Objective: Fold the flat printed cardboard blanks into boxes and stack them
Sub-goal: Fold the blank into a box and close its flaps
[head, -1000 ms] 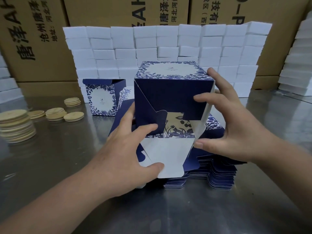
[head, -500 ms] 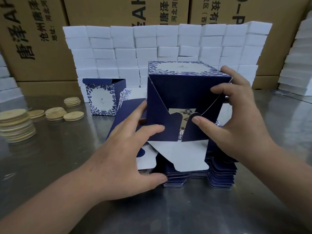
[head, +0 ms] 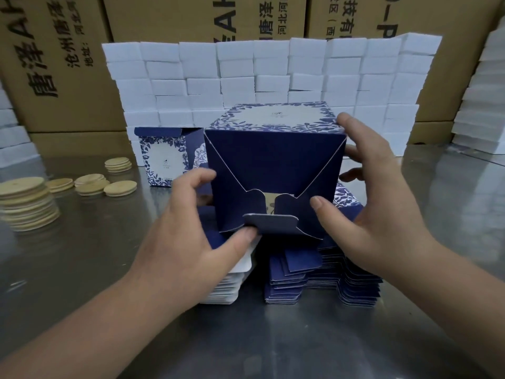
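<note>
Two hands hold one navy box point(head: 273, 160) up over the flat blanks point(head: 341, 280), its end w/ the folded flaps turned toward the camera. L hand point(head: 191, 242): thumb pressed up under the small tab point(head: 269, 224) at the bottom edge, other fingers curled against the box's left wall. R hand point(head: 382, 214): wide-spread grip round the right side, thumb flat on the right flap, forefinger up at the top corner. The flaps nearly meet. A small gap in the middle shows a bit of pale printed inside; can't tell if anything's in there. The box's top face has a pale panel w/ a blue leaf border.

The blanks lie in approx. two piles on the steel table point(head: 273, 337), right below the box: navy side up on the right, white edges showing on the left pile. Behind-left, a second box point(head: 164, 157) stands upright on the table w/ its top flap open; contents not visible. Left of it, wooden discs point(head: 27, 203) sit in several low stacks. At the back is a wall of white boxes point(head: 246, 72), all closed, in front of big brown cartons point(head: 68, 72) w/ black print.
</note>
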The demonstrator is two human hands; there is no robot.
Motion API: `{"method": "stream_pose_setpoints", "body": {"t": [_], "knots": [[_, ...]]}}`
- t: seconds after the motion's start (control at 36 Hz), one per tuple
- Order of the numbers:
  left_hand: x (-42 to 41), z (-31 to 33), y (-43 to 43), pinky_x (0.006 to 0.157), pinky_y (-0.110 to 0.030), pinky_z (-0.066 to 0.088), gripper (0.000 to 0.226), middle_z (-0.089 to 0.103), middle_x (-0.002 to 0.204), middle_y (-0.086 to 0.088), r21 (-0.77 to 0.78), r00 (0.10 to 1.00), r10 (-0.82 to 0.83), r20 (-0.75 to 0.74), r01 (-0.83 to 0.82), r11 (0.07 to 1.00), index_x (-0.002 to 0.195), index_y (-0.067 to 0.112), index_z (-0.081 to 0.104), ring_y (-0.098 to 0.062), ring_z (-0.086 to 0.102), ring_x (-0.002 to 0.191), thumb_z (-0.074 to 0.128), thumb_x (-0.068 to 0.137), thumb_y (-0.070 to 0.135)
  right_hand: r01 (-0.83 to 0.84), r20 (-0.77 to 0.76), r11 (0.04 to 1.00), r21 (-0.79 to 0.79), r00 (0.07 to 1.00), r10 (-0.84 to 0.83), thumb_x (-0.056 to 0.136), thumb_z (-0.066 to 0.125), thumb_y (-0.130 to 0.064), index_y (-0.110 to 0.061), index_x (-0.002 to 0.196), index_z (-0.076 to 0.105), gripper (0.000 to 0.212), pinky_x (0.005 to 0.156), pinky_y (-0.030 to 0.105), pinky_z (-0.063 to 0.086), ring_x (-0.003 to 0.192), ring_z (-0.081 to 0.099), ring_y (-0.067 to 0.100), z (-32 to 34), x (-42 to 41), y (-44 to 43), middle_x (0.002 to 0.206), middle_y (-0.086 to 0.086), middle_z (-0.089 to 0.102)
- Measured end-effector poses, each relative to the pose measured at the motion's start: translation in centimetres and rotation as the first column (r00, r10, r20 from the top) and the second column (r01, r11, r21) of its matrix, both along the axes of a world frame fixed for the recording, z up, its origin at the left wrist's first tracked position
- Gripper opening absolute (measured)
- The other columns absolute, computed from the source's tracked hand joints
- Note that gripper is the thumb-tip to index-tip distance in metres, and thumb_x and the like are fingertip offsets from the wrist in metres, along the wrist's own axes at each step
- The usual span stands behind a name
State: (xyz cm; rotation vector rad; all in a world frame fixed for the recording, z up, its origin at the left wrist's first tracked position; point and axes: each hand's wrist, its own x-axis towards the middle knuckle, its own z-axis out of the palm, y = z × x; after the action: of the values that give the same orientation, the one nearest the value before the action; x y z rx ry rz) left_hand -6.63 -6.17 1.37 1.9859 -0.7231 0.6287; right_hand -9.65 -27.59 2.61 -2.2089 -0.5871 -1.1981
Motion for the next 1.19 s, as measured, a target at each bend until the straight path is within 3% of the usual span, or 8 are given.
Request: {"method": "stream_pose_setpoints", "body": {"t": [0.19,0.44,0.64,0.75,0.86,0.97,1.08,1.19], "knots": [[0.0,0.5,0.1,0.073,-0.015,0.037,0.09,0.039,0.104,0.052,-0.029,0.999,0.038,0.005,-0.038,0.999,0.125,0.063,0.002,0.013,0.053,0.091,0.056,0.053,0.061,-0.044,-0.031,0.999,-0.01,0.999,0.044,0.074,0.055,-0.039,-0.025,0.142,0.017,0.078,0.109,0.03,0.03,0.137,0.031,0.017,0.0,-0.6,0.9,0.143,-0.011,0.025],[-0.1,0.3,0.4,0.068,-0.01,0.036,0.094,0.049,0.092,0.022,0.021,0.992,0.115,0.048,-0.116,0.993,0.115,0.077,-0.021,-0.003,0.05,0.085,0.05,0.055,0.064,-0.017,-0.016,0.992,0.126,1.0,0.019,0.072,0.06,-0.045,-0.037,0.133,0.019,0.074,0.105,0.008,0.027,0.136,0.031,0.002,-0.6,-0.9,2.4,0.143,-0.025,0.019],[0.1,0.3,0.4,0.066,0.001,0.036,0.086,0.05,0.098,0.029,0.0,0.995,0.063,0.08,-0.064,0.998,0.125,0.07,0.008,0.01,0.051,0.089,0.061,0.064,0.044,0.09,-0.006,0.988,0.126,0.996,-0.09,0.067,0.071,-0.028,-0.015,0.139,0.03,0.084,0.102,0.024,0.034,0.127,0.037,0.009,-0.4,-0.9,2.7,0.132,-0.01,0.031],[0.3,0.2,0.4,0.086,0.005,0.028,0.081,0.04,0.119,0.029,-0.043,0.994,0.028,0.104,-0.024,0.999,0.121,0.072,0.017,0.023,0.038,0.108,0.066,0.063,0.041,0.145,0.019,0.987,0.064,0.989,-0.147,0.065,0.071,-0.027,0.0,0.137,0.036,0.085,0.103,0.02,0.03,0.128,0.03,0.011,-0.3,-1.0,2.8,0.133,0.001,0.03],[0.4,0.4,0.2,0.098,-0.007,0.034,0.073,0.03,0.147,0.006,-0.116,0.988,-0.086,0.126,0.101,0.988,0.121,0.054,0.025,0.013,0.037,0.125,0.068,0.064,0.038,0.115,0.068,0.992,0.052,0.991,-0.118,0.064,0.073,-0.022,0.001,0.13,0.042,0.076,0.102,0.019,0.033,0.126,0.033,0.013,-0.3,-0.9,2.8,0.13,0.004,0.033],[0.5,0.4,-0.1,0.1,-0.008,0.033,0.057,0.018,0.148,0.005,-0.12,0.958,-0.187,0.218,0.216,0.969,0.118,0.031,0.029,0.017,0.029,0.128,0.061,0.071,0.026,0.09,0.118,0.995,0.04,0.989,-0.094,0.07,0.069,-0.027,-0.004,0.126,0.041,0.066,0.104,0.016,0.031,0.123,0.033,0.007,-0.5,-0.7,2.7,0.129,0.005,0.033],[0.5,0.4,0.0,0.103,-0.014,0.034,0.069,0.028,0.144,0.01,-0.135,0.961,-0.139,0.239,0.175,0.975,0.117,0.034,0.028,0.008,0.034,0.131,0.07,0.069,0.01,0.048,0.085,0.997,0.064,0.995,-0.053,0.072,0.06,-0.031,-0.019,0.124,0.035,0.059,0.105,0.007,0.023,0.126,0.029,0.0,-0.5,-0.7,2.8,0.133,0.003,0.03],[0.3,0.6,0.2,0.104,-0.013,0.032,0.087,0.029,0.139,0.031,-0.087,0.985,-0.036,0.171,0.051,0.995,0.126,0.05,0.027,0.009,0.037,0.127,0.078,0.062,0.023,0.018,0.048,0.995,0.095,0.999,-0.023,0.073,0.058,-0.033,-0.024,0.123,0.033,0.057,0.105,0.006,0.02,0.131,0.027,-0.001,-0.8,-0.7,3.0,0.138,-0.004,0.026]]}}
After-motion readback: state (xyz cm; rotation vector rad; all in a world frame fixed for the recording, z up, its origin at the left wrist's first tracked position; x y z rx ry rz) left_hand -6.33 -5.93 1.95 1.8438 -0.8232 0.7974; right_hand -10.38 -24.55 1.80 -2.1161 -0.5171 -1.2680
